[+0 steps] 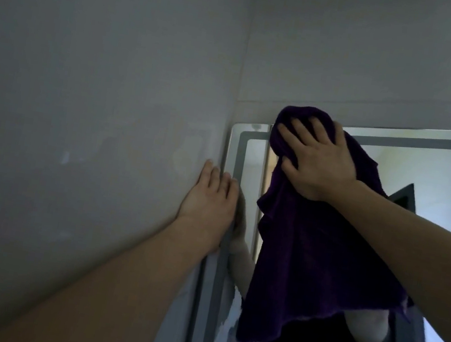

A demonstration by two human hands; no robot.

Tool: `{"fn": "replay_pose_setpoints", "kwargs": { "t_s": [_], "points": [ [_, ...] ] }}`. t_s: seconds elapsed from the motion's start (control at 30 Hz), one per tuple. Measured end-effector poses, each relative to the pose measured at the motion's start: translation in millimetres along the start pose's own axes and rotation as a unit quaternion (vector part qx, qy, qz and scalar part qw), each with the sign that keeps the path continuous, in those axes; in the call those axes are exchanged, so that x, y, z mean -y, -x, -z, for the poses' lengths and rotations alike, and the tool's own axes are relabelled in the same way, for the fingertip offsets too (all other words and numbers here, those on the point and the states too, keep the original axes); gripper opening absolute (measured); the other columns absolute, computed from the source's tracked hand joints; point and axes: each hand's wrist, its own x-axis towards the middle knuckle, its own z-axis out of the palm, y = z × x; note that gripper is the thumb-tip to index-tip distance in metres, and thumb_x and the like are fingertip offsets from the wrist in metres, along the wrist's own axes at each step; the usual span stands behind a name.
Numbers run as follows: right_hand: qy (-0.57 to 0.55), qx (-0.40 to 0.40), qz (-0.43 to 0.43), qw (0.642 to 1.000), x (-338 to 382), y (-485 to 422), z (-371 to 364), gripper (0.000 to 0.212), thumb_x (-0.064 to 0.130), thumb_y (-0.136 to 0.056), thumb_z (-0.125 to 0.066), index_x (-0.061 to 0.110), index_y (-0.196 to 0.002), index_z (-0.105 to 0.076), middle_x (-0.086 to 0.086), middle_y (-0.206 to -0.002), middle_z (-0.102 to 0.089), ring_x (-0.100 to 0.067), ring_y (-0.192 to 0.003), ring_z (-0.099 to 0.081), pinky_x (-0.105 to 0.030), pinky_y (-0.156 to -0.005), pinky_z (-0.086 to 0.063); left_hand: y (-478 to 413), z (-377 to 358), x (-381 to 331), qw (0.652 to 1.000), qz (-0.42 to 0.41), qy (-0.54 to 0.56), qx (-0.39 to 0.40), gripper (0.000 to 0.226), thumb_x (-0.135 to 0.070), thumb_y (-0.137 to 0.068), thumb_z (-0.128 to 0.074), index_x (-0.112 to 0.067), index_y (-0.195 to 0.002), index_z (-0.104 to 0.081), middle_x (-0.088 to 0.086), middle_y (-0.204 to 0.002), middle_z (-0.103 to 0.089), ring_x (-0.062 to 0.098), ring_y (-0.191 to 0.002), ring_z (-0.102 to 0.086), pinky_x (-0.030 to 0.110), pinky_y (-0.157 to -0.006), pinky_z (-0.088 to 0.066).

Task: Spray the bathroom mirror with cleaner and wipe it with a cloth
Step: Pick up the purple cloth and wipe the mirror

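Note:
The bathroom mirror (438,181) with a grey frame fills the right half of the view. A dark purple cloth (319,259) hangs against its upper left part. My right hand (315,158) presses the top of the cloth flat onto the glass with spread fingers. My left hand (209,198) rests flat on the wall beside the mirror's left edge, fingers straight. Wet streaks of cleaner (228,334) run down the lower left glass. No spray bottle is in view.
A plain grey wall (98,91) takes up the left side and meets the mirror wall in a corner. The mirror reflects my arm, a dark door and a bright room behind.

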Motion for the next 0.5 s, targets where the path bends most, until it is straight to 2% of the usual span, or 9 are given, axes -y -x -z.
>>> {"fn": "replay_pose_setpoints", "kwargs": {
  "t_s": [0.07,0.2,0.33,0.43,0.5],
  "points": [
    [-0.005,0.006,0.007,1.0,17,-5,1,0.069,0.057,-0.097,-0.019,0.035,-0.16,-0.005,0.002,-0.17,-0.008,-0.028,-0.156,-0.004,-0.059,-0.123,0.001,1,0,1,1.0,0.005,0.023,-0.015,0.123,-0.057,-0.087,-0.067,0.003,-0.159,0.013,0.027,-0.168,-0.01,0.045,-0.156,-0.008,0.061,-0.126,0.005],
    [-0.004,0.029,0.093,0.995,61,-11,-4,0.072,0.058,-0.093,-0.006,0.035,-0.161,-0.01,0.003,-0.17,-0.01,-0.028,-0.156,-0.005,-0.059,-0.122,0.002,9,6,-1,0.992,0.029,0.114,-0.05,0.126,-0.057,-0.082,-0.063,0.003,-0.157,0.019,0.026,-0.167,-0.01,0.044,-0.156,-0.003,0.055,-0.128,0.001],
    [-0.015,0.03,0.106,0.994,80,-2,-9,0.075,0.056,-0.091,-0.004,0.029,-0.161,-0.008,0.002,-0.17,-0.008,-0.029,-0.156,-0.002,-0.058,-0.122,0.007,10,16,2,0.948,0.053,0.28,-0.144,0.089,-0.021,-0.089,-0.053,-0.003,-0.161,-0.003,0.017,-0.168,-0.013,0.036,-0.157,-0.005,0.041,-0.13,-0.002],
    [0.001,0.055,0.125,0.991,100,20,-12,0.077,0.054,-0.094,-0.017,0.02,-0.161,0.002,-0.004,-0.17,0.002,-0.031,-0.156,0.008,-0.06,-0.122,0.007,8,18,4,0.925,0.054,0.342,-0.154,0.08,-0.01,-0.094,-0.044,-0.011,-0.163,-0.004,0.01,-0.172,-0.003,0.027,-0.159,0.001,0.038,-0.13,-0.002],
    [-0.019,0.039,0.109,0.993,120,41,-19,0.082,0.055,-0.096,-0.027,0.016,-0.161,0.003,-0.009,-0.17,0.002,-0.034,-0.155,0.011,-0.061,-0.121,0.004,11,20,5,0.909,0.052,0.379,-0.164,0.076,-0.007,-0.097,-0.041,-0.015,-0.164,-0.007,0.006,-0.173,-0.003,0.022,-0.16,-0.001,0.036,-0.13,-0.005]
  ]
}}
